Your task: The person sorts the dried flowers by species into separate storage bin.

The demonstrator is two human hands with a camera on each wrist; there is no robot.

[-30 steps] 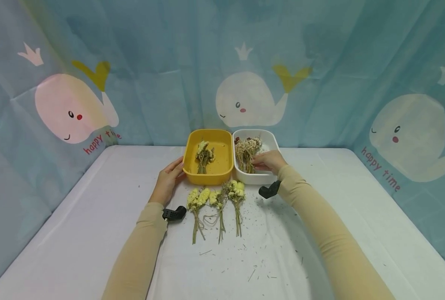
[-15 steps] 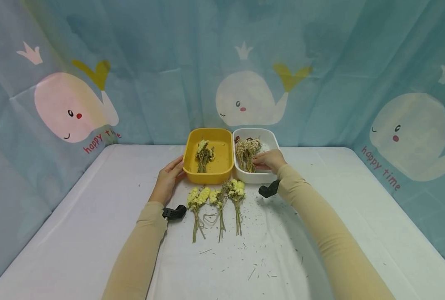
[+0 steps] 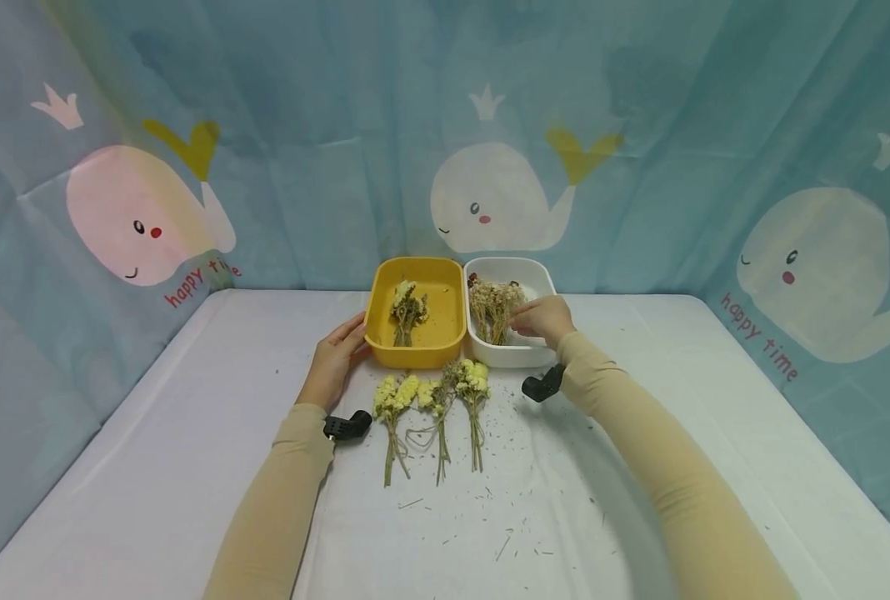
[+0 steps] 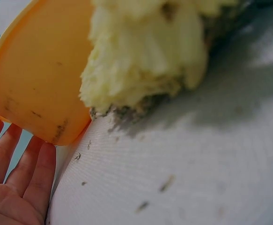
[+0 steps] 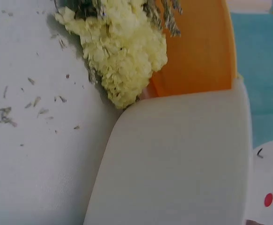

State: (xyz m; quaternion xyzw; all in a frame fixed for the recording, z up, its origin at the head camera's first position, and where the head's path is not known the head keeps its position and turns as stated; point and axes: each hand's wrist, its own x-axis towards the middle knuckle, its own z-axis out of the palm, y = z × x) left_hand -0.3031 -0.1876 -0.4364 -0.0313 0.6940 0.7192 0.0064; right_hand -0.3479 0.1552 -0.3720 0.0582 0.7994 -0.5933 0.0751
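Observation:
My left hand (image 3: 331, 367) touches the left outer wall of the yellow bin (image 3: 451, 354) with its fingers nearly straight. In the left wrist view, the fingertips lie against the bin's side. Inside this bin lies a bunch of pale dried flowers (image 3: 407, 315). My right hand (image 3: 544, 318) reaches into the white bin (image 3: 516, 357) and pinches the stems of a beige dried flower bunch (image 3: 501, 304) among other bunches; its fingertips are partly hidden. The right wrist view shows mainly the white bin's outer wall (image 5: 178, 159), with the grip out of sight.
Three bunches of yellow dried flowers lie before the bins: a left one (image 3: 395, 400), a middle one (image 3: 433, 398) and a right one (image 3: 475, 382). Bits of stem and leaf litter the white tablecloth (image 3: 490, 542). A blue whale-print curtain (image 3: 325, 183) stands behind.
My right hand has shifted slightly to the right inside the white bin, and the beige flower heads there have moved and spread a little. The left hand stays at the yellow bin.

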